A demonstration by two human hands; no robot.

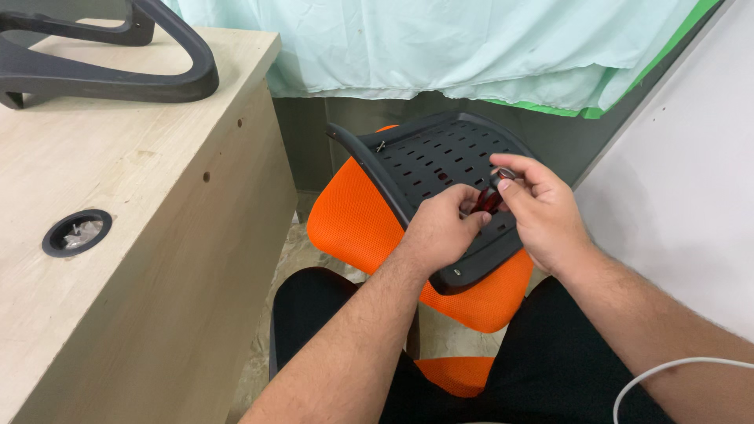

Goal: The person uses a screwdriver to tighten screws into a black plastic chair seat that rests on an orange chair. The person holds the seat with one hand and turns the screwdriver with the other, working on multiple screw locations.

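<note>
My legs (550, 369) in black trousers sit lowest, a white cable (667, 369) crossing on the right. Above them, my left hand (440, 232) and right hand (542, 208) meet, fingers closed together on a small red and black tool (491, 196). It lies against the black slotted underside of an orange seat (353, 220), tilted on my lap. Left stands a wooden table (141, 204) bearing a black armrest (110, 63). Beyond hangs a pale green curtain (440, 47).

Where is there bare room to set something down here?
The wooden desk top is bare between the black chair armrest at its back and the round cable hole. It is crowded at the black perforated seat base, where left hand and right hand work.
</note>
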